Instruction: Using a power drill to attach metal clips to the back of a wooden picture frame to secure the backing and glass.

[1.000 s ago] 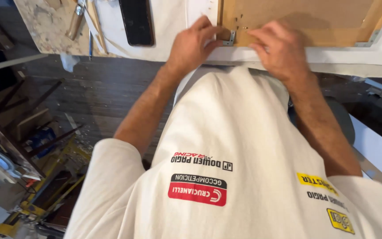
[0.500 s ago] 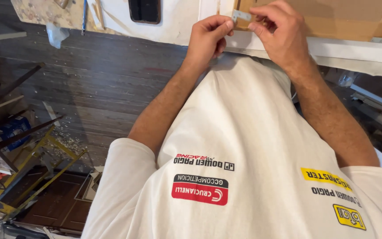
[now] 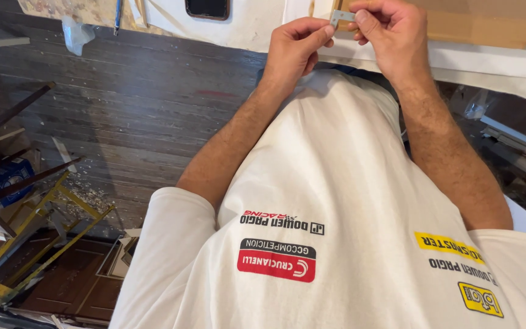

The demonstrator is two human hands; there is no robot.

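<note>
Beside the wooden frame (image 3: 488,24) on my white worktop (image 3: 494,64): small metal bracket (image 3: 342,16), pinched by fingers of left hand (image 3: 293,49) and right hand (image 3: 391,33); I judge squaring it best.

This place looks like a woodworking workshop. Below the left hand (image 3: 293,52) there is a dark plank floor (image 3: 123,109) with wood shavings (image 3: 89,192) and a yellow metal stand (image 3: 44,234). Beside the right hand (image 3: 391,36) a wooden frame (image 3: 488,24) lies on a white worktable (image 3: 494,64). Left of the hands, perhaps a pencil (image 3: 117,15) lies on a stained board (image 3: 80,11).
</note>
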